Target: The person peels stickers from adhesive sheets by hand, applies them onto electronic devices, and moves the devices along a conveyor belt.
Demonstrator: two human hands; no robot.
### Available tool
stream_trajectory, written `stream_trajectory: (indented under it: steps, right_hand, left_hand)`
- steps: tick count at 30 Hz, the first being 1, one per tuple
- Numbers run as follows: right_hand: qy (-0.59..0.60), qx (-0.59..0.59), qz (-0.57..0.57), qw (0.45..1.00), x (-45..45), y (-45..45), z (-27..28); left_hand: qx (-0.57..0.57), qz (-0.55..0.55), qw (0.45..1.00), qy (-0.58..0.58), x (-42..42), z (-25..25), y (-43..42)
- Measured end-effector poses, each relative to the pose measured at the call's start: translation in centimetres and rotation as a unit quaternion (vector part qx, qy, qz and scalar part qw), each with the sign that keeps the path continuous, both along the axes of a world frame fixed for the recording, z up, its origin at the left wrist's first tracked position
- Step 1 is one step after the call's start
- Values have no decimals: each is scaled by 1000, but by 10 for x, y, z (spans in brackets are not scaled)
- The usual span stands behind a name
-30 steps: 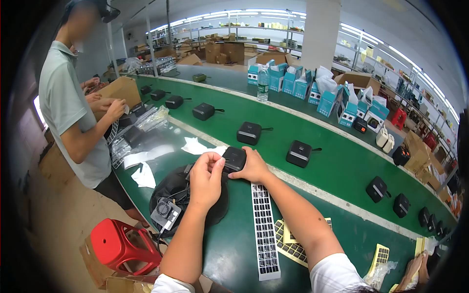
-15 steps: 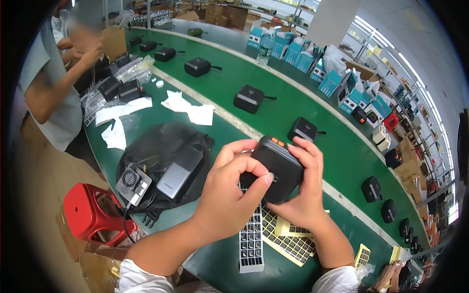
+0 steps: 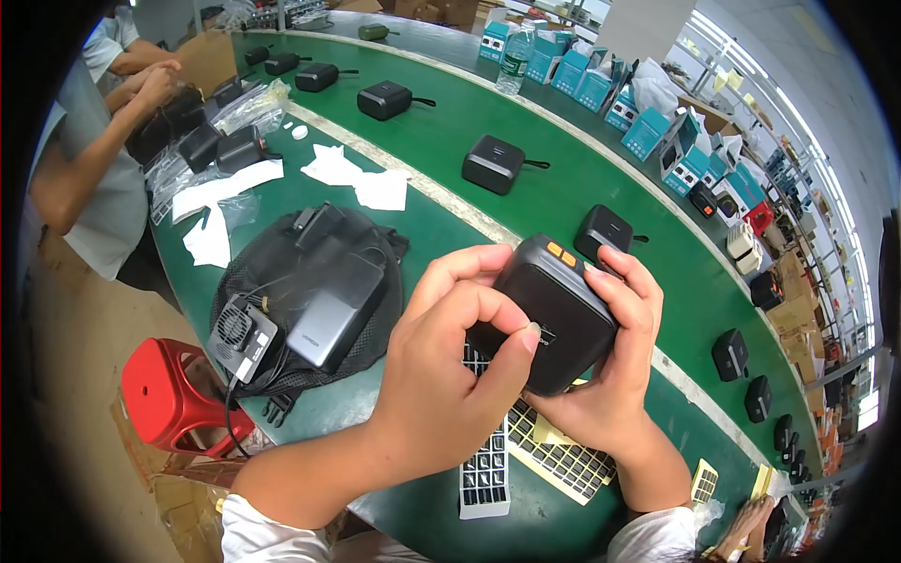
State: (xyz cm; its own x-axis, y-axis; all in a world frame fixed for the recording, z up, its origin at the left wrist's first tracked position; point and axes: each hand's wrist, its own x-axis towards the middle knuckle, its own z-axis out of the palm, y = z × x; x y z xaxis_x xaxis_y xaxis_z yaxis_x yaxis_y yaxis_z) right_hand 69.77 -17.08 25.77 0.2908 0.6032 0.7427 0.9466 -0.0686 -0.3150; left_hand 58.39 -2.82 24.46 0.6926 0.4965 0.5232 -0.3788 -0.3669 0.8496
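Note:
In front of me I hold a black box-shaped device (image 3: 572, 324) with two orange buttons on its top edge. My right hand (image 3: 615, 352) is closed around its right side, fingers on the upper edge and thumb underneath. At the front face, my left hand (image 3: 460, 352) pinches with thumb and forefinger at a small dark label (image 3: 545, 336) with pale marks; the other left fingers lie behind the device's left edge. Below the hands are a white-edged strip of dark labels (image 3: 485, 479) and a yellow-backed sheet of dark labels (image 3: 568, 467).
Similar black devices (image 3: 493, 164) stand along the green belt (image 3: 432, 150). On the left lie a black mesh bag (image 3: 361, 235), a grey power bank (image 3: 324, 328) and white paper (image 3: 380, 190). A red stool (image 3: 164, 389) stands beside the table. Another person's hands (image 3: 155, 84) work at upper left.
The device and both hands have shifted slightly right in view. The label on its face now shows more clearly by my left thumb. The person's hands at left have moved.

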Motion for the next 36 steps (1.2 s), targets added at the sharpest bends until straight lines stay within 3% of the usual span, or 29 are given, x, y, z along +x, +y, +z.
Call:
stream_trajectory:
  steps: [13,15,17,19,21,22,23,24,25,28,31,32,33,34,36]
  right_hand:
    - [13,14,-2,1000,-6,-2,1]
    - [11,16,8,1000,-4,-4,1]
    - [-8,10,47,999,12,-10,-3]
    - [25,-16,71,997,45,-27,-5]
    - [133,-18,5,991,87,-55,-1]
    - [176,-29,-84,980,111,-75,-1]
    - [217,-37,-168,961,137,-99,-4]
    - [230,-16,-201,952,170,-129,-20]
    - [242,4,-232,942,202,-160,-41]
    - [310,65,-271,909,253,-223,-97]
    - [278,-6,-344,897,248,-236,-111]
    - [209,-168,-475,838,238,-232,-102]
    - [126,-318,-582,738,220,-218,-80]
    - [171,-359,-632,665,171,-171,-33]
    - [131,-327,-474,807,142,-151,-16]
  left_hand:
    - [29,-1,999,-45,3,-6,-1]
    - [-18,-15,998,-53,4,-5,-2]
    - [-214,-89,970,-69,8,2,-7]
    - [-310,-117,943,-38,17,-7,7]
    - [-284,-57,955,-69,29,-19,22]
    - [-211,-32,976,-31,33,-24,31]
    - [-213,-44,976,-32,34,-27,32]
    - [-92,-42,993,61,33,-29,31]
    - [33,-36,988,148,32,-29,27]
    - [151,-107,939,289,28,-36,-14]
    - [246,-116,893,358,35,-38,-54]
    - [276,-126,872,385,36,-39,-60]
    - [276,-120,873,385,39,-47,-61]
    - [275,-120,894,332,43,-56,-60]
    - [230,-138,920,287,48,-56,-53]
